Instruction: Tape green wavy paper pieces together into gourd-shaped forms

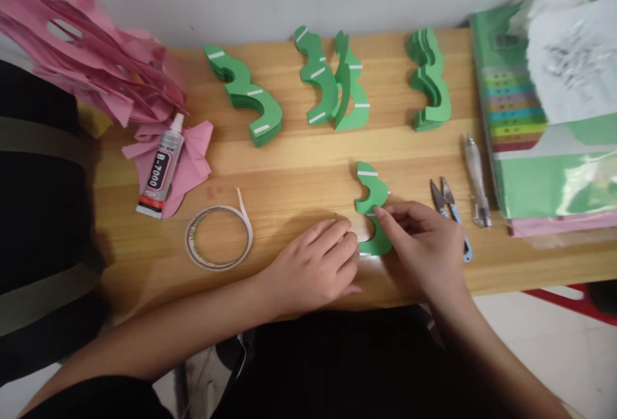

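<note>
A wavy green paper cutout (380, 234) with short white tape strips across it lies near the table's front edge. At its right edge, my right hand (427, 239) is closed, with the thumb and fingers pinching the middle of the cutout. My left hand (318, 261) rests just left of the cutout, its fingers curled together and the fingertips near the lower left edge. What those fingers hold, if anything, is hidden. A roll of white double-sided tape (190, 239) lies to the left with its loose end sticking up.
Along the back lie stacked green cutouts (265, 114), more taped cutouts (325, 88) and another stack (441, 94). A glue tube (166, 155) rests on pink paper (195, 146). Snips (456, 213), a pen (475, 171) and a green packet (554, 178) are at right.
</note>
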`<move>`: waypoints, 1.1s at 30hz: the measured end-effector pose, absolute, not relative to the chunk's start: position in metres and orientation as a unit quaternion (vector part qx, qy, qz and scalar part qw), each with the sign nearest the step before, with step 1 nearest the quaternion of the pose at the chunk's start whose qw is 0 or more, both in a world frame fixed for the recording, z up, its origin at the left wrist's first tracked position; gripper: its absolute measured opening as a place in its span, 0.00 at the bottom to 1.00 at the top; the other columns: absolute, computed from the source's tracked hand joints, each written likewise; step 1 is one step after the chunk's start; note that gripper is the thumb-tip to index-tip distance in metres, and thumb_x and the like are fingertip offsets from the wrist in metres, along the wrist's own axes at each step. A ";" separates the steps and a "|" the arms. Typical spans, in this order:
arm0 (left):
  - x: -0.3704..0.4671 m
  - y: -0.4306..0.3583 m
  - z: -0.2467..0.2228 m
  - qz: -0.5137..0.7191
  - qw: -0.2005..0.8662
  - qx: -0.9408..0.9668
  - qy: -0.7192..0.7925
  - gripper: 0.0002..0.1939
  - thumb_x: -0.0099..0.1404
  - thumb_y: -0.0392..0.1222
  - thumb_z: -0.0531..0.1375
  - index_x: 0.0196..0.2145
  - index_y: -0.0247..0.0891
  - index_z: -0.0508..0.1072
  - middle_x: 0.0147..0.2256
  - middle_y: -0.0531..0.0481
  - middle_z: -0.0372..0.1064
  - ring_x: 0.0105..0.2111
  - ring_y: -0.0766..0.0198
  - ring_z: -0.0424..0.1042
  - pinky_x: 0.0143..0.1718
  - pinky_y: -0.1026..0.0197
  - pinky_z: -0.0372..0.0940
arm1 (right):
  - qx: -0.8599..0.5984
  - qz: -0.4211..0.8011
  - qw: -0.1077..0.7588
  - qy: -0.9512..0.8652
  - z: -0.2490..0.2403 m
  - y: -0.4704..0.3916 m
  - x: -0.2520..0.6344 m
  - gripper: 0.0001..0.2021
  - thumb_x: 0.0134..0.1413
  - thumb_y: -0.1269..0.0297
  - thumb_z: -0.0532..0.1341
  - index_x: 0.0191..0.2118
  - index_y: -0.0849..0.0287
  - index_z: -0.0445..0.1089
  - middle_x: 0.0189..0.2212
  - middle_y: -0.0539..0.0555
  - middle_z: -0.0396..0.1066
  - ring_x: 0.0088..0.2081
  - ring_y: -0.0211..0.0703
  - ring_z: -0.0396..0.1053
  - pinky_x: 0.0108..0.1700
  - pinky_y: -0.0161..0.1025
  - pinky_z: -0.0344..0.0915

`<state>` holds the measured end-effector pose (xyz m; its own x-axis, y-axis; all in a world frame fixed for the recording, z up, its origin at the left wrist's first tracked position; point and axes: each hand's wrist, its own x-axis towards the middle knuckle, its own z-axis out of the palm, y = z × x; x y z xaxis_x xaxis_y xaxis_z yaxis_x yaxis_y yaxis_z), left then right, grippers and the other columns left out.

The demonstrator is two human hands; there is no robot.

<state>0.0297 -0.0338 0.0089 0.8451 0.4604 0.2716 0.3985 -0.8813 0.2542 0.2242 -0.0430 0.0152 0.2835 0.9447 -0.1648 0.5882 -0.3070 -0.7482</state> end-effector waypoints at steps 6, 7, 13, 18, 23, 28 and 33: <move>0.030 -0.034 0.009 0.165 0.091 0.955 0.228 0.19 0.68 0.52 0.55 0.40 0.31 0.74 0.43 0.39 0.72 0.50 0.51 0.69 0.51 0.51 0.66 | -0.756 0.277 0.282 -0.521 0.017 -0.044 0.221 0.10 0.52 0.58 0.65 0.26 0.58 0.74 0.20 0.51 0.74 0.19 0.38 0.69 0.22 0.35 0.66; 0.031 -0.034 0.009 0.166 0.090 0.955 0.230 0.18 0.68 0.52 0.55 0.39 0.31 0.74 0.43 0.39 0.72 0.50 0.51 0.69 0.51 0.51 0.66 | -0.756 0.276 0.282 -0.522 0.017 -0.044 0.220 0.10 0.52 0.58 0.65 0.26 0.58 0.74 0.20 0.51 0.74 0.19 0.38 0.69 0.22 0.35 0.66; 0.031 -0.034 0.007 0.180 0.077 0.952 0.236 0.17 0.69 0.51 0.55 0.39 0.32 0.74 0.44 0.39 0.72 0.49 0.52 0.69 0.51 0.52 0.66 | -0.739 0.314 0.296 -0.518 0.014 -0.044 0.225 0.10 0.52 0.57 0.64 0.29 0.57 0.74 0.22 0.52 0.75 0.21 0.38 0.68 0.23 0.35 0.66; 0.032 -0.034 0.005 0.191 0.075 0.949 0.239 0.14 0.69 0.46 0.56 0.37 0.32 0.74 0.42 0.42 0.72 0.47 0.54 0.69 0.50 0.53 0.65 | -0.668 0.441 0.286 -0.526 0.018 -0.039 0.245 0.10 0.50 0.56 0.66 0.32 0.58 0.74 0.25 0.52 0.74 0.24 0.39 0.69 0.24 0.36 0.67; 0.041 -0.037 0.005 0.198 0.127 0.921 0.310 0.09 0.68 0.35 0.56 0.31 0.36 0.73 0.34 0.48 0.71 0.38 0.60 0.68 0.39 0.58 0.63 | -0.665 0.453 0.263 -0.532 0.027 -0.034 0.252 0.09 0.47 0.58 0.66 0.31 0.59 0.74 0.23 0.51 0.74 0.22 0.37 0.68 0.24 0.35 0.67; 0.049 -0.035 0.006 0.207 0.161 0.901 0.346 0.12 0.67 0.34 0.57 0.24 0.36 0.69 0.29 0.50 0.68 0.32 0.62 0.63 0.33 0.58 0.56 | -0.688 0.408 0.252 -0.544 0.023 -0.038 0.251 0.10 0.48 0.57 0.65 0.32 0.59 0.75 0.22 0.52 0.73 0.21 0.38 0.68 0.23 0.36 0.66; 0.051 -0.035 0.003 0.225 0.173 0.893 0.349 0.11 0.66 0.35 0.58 0.24 0.36 0.71 0.28 0.51 0.69 0.32 0.62 0.63 0.33 0.57 0.53 | -0.697 0.382 0.256 -0.549 0.020 -0.042 0.249 0.09 0.48 0.59 0.64 0.32 0.59 0.74 0.23 0.52 0.75 0.23 0.39 0.70 0.26 0.37 0.68</move>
